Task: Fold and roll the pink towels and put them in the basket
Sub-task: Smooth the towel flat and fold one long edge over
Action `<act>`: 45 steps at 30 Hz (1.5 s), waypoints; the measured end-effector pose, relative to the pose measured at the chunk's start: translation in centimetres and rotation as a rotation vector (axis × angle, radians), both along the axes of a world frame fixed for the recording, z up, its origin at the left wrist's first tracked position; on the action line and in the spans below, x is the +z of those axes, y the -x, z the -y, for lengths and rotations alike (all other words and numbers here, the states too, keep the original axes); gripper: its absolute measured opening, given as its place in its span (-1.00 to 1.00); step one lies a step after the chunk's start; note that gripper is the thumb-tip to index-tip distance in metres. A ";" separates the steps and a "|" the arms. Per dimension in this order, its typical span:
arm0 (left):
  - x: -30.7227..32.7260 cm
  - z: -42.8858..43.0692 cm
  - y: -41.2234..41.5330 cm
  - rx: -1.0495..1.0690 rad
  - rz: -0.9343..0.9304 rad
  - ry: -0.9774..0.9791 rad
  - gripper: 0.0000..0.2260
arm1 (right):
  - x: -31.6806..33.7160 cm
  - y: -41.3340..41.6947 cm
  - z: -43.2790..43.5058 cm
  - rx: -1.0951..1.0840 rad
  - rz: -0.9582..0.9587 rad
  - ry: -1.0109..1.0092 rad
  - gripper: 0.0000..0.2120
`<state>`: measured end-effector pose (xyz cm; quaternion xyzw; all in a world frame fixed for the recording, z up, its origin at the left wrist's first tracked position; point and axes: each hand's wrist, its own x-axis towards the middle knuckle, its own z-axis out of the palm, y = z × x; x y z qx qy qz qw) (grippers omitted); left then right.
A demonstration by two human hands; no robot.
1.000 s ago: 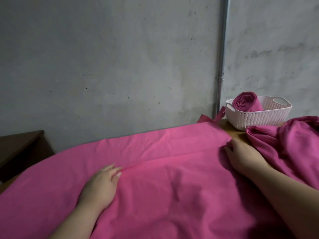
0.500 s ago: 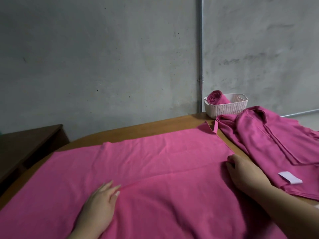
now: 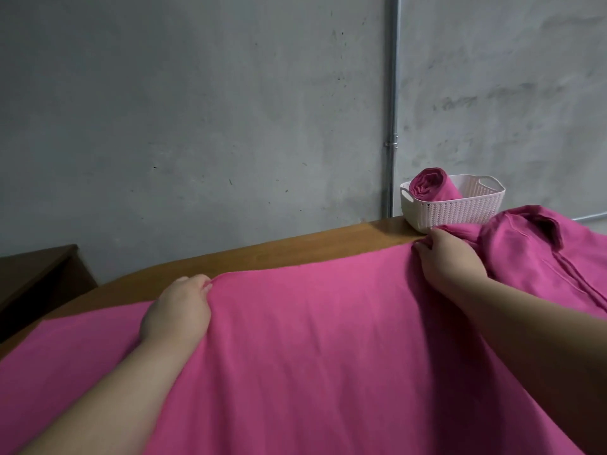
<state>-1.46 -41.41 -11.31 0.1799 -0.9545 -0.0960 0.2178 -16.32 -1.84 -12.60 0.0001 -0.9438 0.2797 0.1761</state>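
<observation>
A large pink towel (image 3: 312, 339) lies spread over the wooden table (image 3: 295, 246). My left hand (image 3: 177, 310) pinches its far folded edge at the left. My right hand (image 3: 446, 257) grips the same edge at the far right corner, fingers curled over the cloth. A white woven basket (image 3: 460, 208) stands at the table's far right by the wall, with one rolled pink towel (image 3: 430, 187) leaning in it. A second loose pink towel (image 3: 542, 257) is heaped to the right of my right hand.
A grey concrete wall with a vertical metal pipe (image 3: 391, 126) rises behind the table. A dark wooden cabinet (image 3: 36, 277) stands lower at the left. A strip of bare tabletop shows beyond the towel's far edge.
Both hands have carried the towel's edge away from me toward the far side, doubling the towel over. Before, they lay on the fold near the middle.
</observation>
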 end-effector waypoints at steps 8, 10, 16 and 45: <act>-5.6 1.1 5.0 0.028 0.042 -0.145 -0.87 | -5.0 5.3 0.9 -0.038 0.011 -0.241 -0.78; -5.6 1.1 4.8 0.035 0.036 -0.130 -0.89 | -5.1 5.3 0.8 -0.038 0.000 -0.225 -0.77; -5.5 1.0 4.8 0.030 0.011 -0.124 -0.87 | -5.1 5.1 1.0 -0.053 -0.005 -0.256 -0.80; -5.7 0.8 8.1 0.215 0.082 -0.049 -0.81 | -4.4 8.1 1.7 -0.225 0.210 -0.307 -0.60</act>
